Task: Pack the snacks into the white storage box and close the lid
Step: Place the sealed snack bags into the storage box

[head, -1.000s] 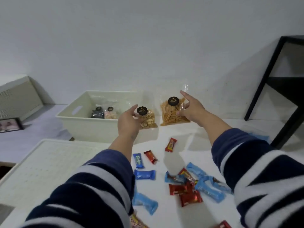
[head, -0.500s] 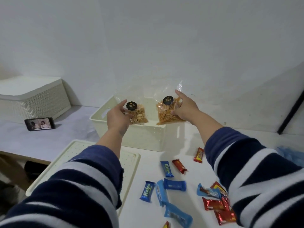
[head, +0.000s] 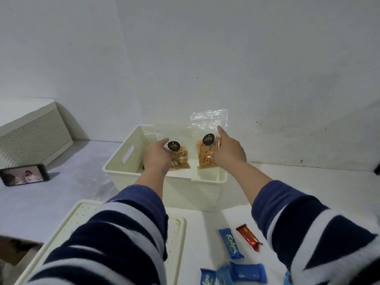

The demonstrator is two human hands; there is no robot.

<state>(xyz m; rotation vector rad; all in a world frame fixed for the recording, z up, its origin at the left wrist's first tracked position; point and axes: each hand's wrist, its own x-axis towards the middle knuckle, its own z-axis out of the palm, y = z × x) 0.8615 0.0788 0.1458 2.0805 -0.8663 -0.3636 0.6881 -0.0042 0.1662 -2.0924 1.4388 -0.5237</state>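
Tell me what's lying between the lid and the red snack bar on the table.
In the head view, a blue Kalpa bar lies between the lid and the red snack bar.

White storage box [head: 131,161] open on top, lid [head: 176,239] lying aside, wrapped candies [head: 230,245] scattered near right

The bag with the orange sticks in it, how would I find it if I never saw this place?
Find the white storage box by the wall. Two clear bags are held over it, one in each hand. Yours is the stick snack bag in the right hand: long orange sticks, while the nut bag in the left hand holds round pale nuts.
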